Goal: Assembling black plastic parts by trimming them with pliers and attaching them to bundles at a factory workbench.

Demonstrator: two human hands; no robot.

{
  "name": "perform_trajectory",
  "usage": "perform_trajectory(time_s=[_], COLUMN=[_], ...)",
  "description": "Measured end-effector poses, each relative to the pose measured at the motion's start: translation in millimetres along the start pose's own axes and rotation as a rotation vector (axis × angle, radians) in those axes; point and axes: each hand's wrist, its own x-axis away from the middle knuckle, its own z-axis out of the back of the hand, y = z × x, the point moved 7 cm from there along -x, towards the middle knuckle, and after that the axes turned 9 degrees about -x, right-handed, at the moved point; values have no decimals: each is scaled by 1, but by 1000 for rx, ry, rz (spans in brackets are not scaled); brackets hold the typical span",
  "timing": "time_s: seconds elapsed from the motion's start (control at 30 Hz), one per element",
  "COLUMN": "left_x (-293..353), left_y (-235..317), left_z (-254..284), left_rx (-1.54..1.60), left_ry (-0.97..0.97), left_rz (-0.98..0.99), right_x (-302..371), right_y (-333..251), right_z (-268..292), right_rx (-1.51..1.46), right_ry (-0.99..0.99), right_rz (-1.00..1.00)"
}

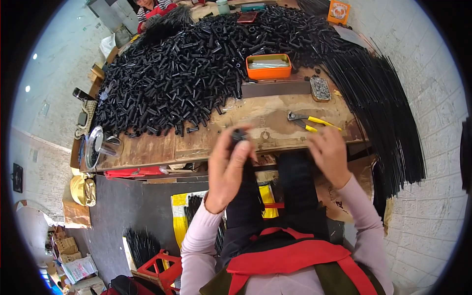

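My left hand (226, 167) is closed around a short black tube-shaped part (239, 134), raised just over the table's front edge with the part's end facing up. To the right, my right hand (330, 153) hovers near the table edge, its fingers loosely bent and nothing visible in them. Right beyond those fingers lie end-cutting pliers (298, 118) with yellow handles. Whether the fingers touch a handle is hard to tell. A large heap of similar black tube parts (172, 78) covers the left and far side of the wooden table (206, 140).
An orange box (269, 73) of pale thin sticks stands mid-table. Beside it sits a small tray (320, 89) of tiny metal pieces. Long black rods (383, 108) overhang the right edge. A clear plastic container (96, 147) is at left. Another person (152, 11) sits across the table.
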Motion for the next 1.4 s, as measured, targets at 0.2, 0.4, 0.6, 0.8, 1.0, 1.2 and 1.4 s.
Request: perform_trajectory(time_s=[0.2,0.4,0.6,0.8,1.0,1.2,1.4], left_x=[14,31,61,81,92,99,98], left_y=[-39,-29,-21,-12,0,3,6], left_z=[-37,-39,-23,-5,4,9,6], left_rx=[186,517,417,283,151,89,117], left_ry=[-418,-287,-195,-165,-253,-286,-313], left_rz=[154,105,112,67,-15,-20,1], right_x=[-9,-11,22,39,33,36,35], right_y=[67,81,-1,-92,-123,-134,-132], right_z=[-10,-15,-14,12,20,10,10], right_rx=[126,-264,-1144,-901,-677,-619,-552], right_ry=[-112,-136,-355,-732,-613,-626,-555], right_rz=[-98,-230,-696,-535,-183,-132,-64])
